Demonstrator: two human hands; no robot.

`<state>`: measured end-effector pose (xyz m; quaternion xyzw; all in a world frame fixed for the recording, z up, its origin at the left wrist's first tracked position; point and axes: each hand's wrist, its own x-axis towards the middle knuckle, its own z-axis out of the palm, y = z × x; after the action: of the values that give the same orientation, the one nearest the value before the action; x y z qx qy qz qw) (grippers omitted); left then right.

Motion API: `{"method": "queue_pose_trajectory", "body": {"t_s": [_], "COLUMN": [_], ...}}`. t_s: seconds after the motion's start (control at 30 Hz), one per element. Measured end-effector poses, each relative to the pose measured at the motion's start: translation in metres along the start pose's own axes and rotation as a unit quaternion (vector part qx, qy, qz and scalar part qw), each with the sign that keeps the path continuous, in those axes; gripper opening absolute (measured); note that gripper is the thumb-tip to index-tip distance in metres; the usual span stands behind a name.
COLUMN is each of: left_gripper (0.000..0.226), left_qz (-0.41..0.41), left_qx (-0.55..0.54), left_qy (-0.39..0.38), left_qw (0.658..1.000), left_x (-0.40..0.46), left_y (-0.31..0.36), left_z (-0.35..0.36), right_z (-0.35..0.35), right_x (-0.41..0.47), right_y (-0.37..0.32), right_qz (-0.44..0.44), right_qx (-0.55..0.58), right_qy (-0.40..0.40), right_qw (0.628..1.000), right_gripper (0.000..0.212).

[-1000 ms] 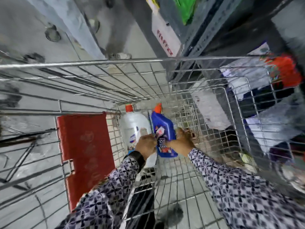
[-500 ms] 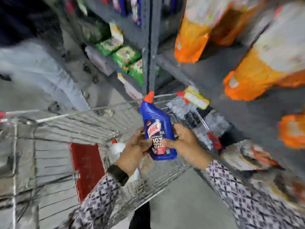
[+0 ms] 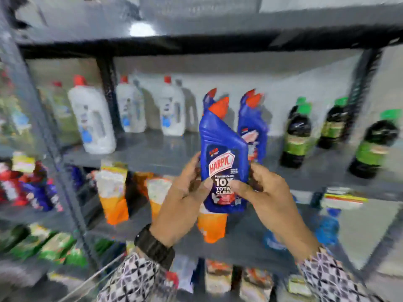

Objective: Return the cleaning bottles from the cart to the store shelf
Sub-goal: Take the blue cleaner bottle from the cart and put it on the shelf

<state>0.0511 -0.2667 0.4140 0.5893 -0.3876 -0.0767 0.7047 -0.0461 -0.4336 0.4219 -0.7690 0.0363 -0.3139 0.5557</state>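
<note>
Bottle (image 3: 224,162) upright between left hand (image 3: 185,201) and right hand (image 3: 266,197), both grips closed on it.

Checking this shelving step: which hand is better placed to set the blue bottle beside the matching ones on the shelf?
Probably the right hand. Both hands grip the blue bottle, but the matching blue bottles stand up and to the right, on the right hand's side; the left hand would have to cross over.

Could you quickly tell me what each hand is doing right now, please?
Left hand: closed on the blue bottle, gripping its left side.
Right hand: closed on the same bottle, gripping its right side.
</note>
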Motion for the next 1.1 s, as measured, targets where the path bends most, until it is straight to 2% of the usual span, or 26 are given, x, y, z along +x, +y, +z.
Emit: {"method": "queue_pose_trajectory", "body": {"t_s": [0.07, 0.17, 0.4, 0.5, 0.73, 0.9, 1.1], "left_gripper": [0.053, 0.055, 0.053, 0.051, 0.056, 0.054, 0.052], "left_qz": [0.022, 0.035, 0.032, 0.029, -0.020, -0.037, -0.029], "left_qx": [0.001, 0.002, 0.010, 0.022, 0.074, 0.079, 0.085], "left_qy": [-0.042, -0.071, -0.087, -0.066, 0.011, 0.015, 0.017], "left_qw": [0.999, 0.997, 0.996, 0.997, 0.997, 0.996, 0.996], "left_x": [0.017, 0.027, 0.047, 0.067, 0.151, 0.183, 0.188], "left_y": [0.016, 0.022, 0.015, 0.007, -0.043, -0.063, -0.081], "left_z": [0.028, 0.048, 0.043, 0.020, -0.043, -0.065, -0.068], "right_z": [-0.034, -0.056, -0.051, -0.029, 0.046, 0.067, 0.070], "right_x": [-0.006, -0.013, 0.001, 0.028, 0.138, 0.178, 0.183], "right_y": [-0.015, -0.025, -0.017, -0.001, 0.041, 0.062, 0.075], "right_qz": [-0.012, -0.018, -0.013, -0.006, 0.011, 0.048, 0.034], "right_qx": [0.001, -0.001, -0.018, -0.046, -0.189, -0.191, -0.168], "right_qy": [0.047, 0.073, 0.093, 0.096, 0.104, 0.087, 0.090], "right_qw": [0.999, 0.997, 0.995, 0.994, 0.976, 0.976, 0.981], "right_gripper": [0.033, 0.037, 0.037, 0.039, 0.040, 0.046, 0.050]}}
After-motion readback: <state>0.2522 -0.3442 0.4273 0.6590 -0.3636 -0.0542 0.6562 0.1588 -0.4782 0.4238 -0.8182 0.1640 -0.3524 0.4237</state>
